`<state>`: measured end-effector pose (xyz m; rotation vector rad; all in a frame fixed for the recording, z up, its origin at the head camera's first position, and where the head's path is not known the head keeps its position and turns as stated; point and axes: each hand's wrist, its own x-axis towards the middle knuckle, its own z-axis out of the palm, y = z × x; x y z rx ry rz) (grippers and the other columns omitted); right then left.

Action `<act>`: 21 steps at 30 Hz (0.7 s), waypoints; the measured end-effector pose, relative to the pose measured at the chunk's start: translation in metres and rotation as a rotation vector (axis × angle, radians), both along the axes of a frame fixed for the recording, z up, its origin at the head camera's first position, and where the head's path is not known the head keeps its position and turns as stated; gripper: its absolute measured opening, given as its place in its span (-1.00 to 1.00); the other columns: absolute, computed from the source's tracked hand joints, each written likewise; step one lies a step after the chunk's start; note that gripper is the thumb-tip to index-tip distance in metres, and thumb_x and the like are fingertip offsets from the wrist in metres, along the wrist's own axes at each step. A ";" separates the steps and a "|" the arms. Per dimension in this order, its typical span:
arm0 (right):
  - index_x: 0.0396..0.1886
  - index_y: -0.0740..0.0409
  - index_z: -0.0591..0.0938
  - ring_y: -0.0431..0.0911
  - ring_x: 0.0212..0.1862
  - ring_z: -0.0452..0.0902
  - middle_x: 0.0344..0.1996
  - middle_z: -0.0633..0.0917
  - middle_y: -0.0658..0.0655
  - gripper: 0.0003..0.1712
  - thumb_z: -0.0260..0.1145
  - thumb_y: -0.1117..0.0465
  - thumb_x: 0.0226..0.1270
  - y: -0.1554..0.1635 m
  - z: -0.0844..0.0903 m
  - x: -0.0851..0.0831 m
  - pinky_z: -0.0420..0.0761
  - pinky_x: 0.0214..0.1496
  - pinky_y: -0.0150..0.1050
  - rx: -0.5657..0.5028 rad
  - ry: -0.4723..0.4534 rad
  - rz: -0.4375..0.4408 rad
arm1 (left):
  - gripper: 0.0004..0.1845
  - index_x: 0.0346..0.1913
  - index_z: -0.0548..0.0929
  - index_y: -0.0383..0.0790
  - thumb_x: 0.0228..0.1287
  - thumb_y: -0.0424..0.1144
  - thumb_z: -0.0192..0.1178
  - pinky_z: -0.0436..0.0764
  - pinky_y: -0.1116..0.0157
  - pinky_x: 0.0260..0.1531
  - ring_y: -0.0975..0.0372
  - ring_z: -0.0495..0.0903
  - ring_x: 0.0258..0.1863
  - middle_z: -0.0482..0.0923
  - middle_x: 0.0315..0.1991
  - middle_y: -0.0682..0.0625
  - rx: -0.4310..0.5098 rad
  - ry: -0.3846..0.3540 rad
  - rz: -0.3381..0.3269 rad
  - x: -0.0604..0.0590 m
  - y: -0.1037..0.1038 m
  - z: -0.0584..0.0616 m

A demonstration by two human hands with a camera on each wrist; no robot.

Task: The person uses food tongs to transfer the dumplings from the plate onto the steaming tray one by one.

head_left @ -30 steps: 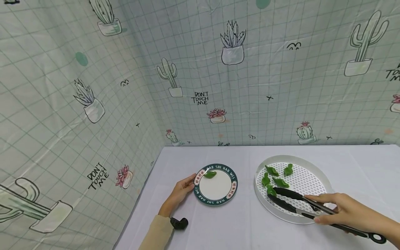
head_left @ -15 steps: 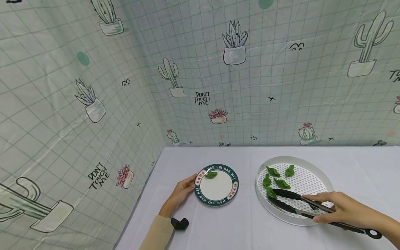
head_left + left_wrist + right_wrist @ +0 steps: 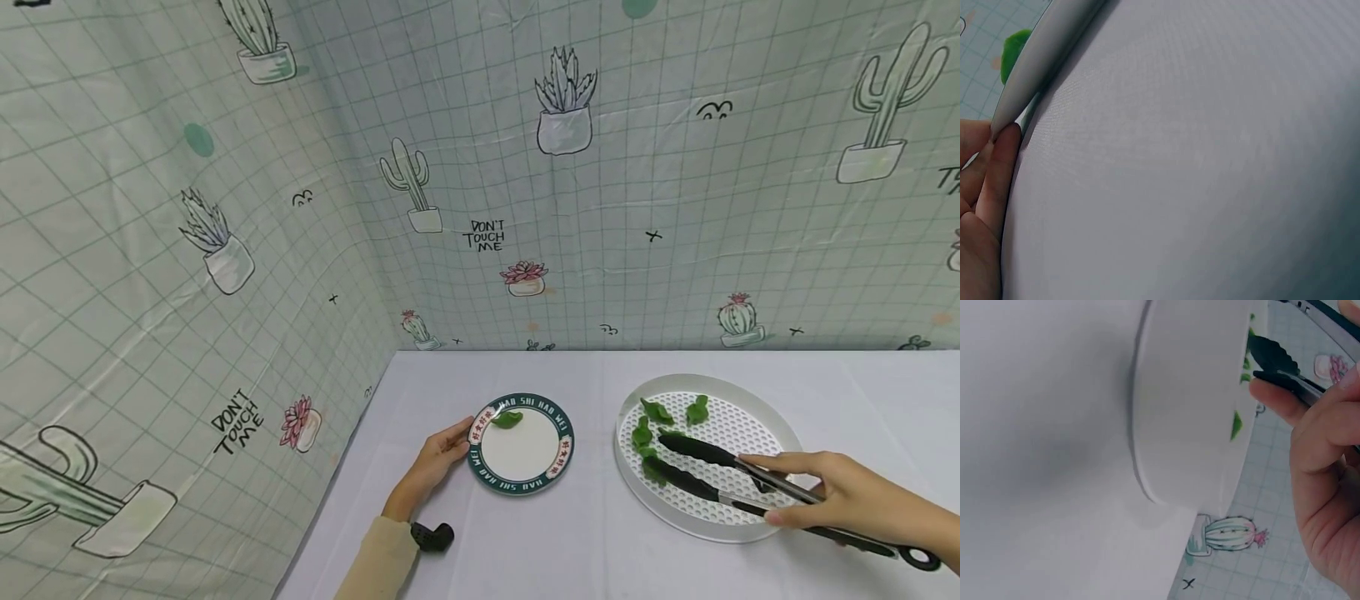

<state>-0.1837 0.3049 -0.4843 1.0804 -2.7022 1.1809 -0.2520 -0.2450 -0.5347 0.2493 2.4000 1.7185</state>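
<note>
My left hand (image 3: 438, 454) pinches the left rim of a small plate (image 3: 521, 483) with a dark green lettered border. In the left wrist view, the fingers (image 3: 999, 165) meet at the plate's edge (image 3: 1044, 59). One green, leaf-shaped dumpling (image 3: 507, 420) lies on the plate. My right hand (image 3: 832, 493) grips a pair of black-tipped tongs (image 3: 780, 485), their tips spread over the left part of a white perforated tray (image 3: 750, 408). Several green dumplings (image 3: 657, 411) lie in that tray. The lower tip partly covers the nearest dumpling (image 3: 652, 468), and the upper tip overlaps another.
A white cloth covers the table (image 3: 592, 533). A grid-patterned curtain (image 3: 600, 208) with cactus prints hangs behind it and along the left. A black device (image 3: 432, 537) sits at my left wrist.
My right hand and the tongs have shifted slightly up and to the right, and the tips now stand wider apart over the dumplings. The left hand and plate stay in place.
</note>
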 end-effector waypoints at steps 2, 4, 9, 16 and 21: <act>0.34 -0.01 0.56 -0.56 -0.20 0.35 0.18 0.50 -0.41 -0.26 0.54 0.30 0.11 -0.001 0.004 -0.001 0.38 -0.53 -0.46 -0.018 0.016 -0.010 | -0.48 0.45 0.28 -0.44 0.50 -0.44 0.03 0.16 0.03 0.43 -0.07 0.20 0.46 0.21 0.47 -0.26 -0.003 -0.001 -0.003 0.000 0.000 0.000; 0.35 0.01 0.55 -0.50 -0.45 0.22 0.19 0.49 -0.42 -0.25 0.53 0.31 0.11 -0.004 0.008 -0.003 0.32 -0.60 -0.47 -0.040 0.015 -0.007 | -0.48 0.46 0.28 -0.42 0.50 -0.43 0.03 0.16 0.04 0.43 -0.06 0.20 0.46 0.22 0.47 -0.25 -0.004 -0.009 -0.001 -0.001 -0.001 0.000; 0.38 0.05 0.52 -0.50 -0.63 -0.03 0.18 0.49 -0.40 -0.24 0.52 0.31 0.13 -0.017 0.017 -0.010 0.31 -0.66 -0.46 -0.071 -0.006 0.011 | -0.48 0.45 0.28 -0.45 0.50 -0.44 0.04 0.18 0.02 0.43 -0.07 0.22 0.45 0.22 0.46 -0.27 0.010 -0.002 -0.003 0.000 -0.001 0.001; 0.40 0.05 0.50 -0.42 -0.48 0.22 0.22 0.54 -0.16 -0.23 0.53 0.26 0.15 -0.041 0.025 -0.028 0.37 -0.60 -0.42 -0.065 -0.025 0.057 | -0.49 0.44 0.28 -0.48 0.50 -0.45 0.03 0.18 0.00 0.42 -0.10 0.19 0.45 0.20 0.46 -0.28 0.005 0.007 0.003 0.001 -0.001 0.001; 0.37 0.18 0.51 -0.33 -0.22 0.41 0.23 0.59 0.19 -0.26 0.52 0.20 0.18 -0.060 0.032 -0.046 0.46 -0.49 -0.39 -0.051 -0.029 0.124 | -0.49 0.44 0.29 -0.46 0.50 -0.44 0.03 0.18 0.02 0.42 -0.09 0.18 0.46 0.21 0.46 -0.27 -0.009 0.006 0.006 0.000 -0.001 0.000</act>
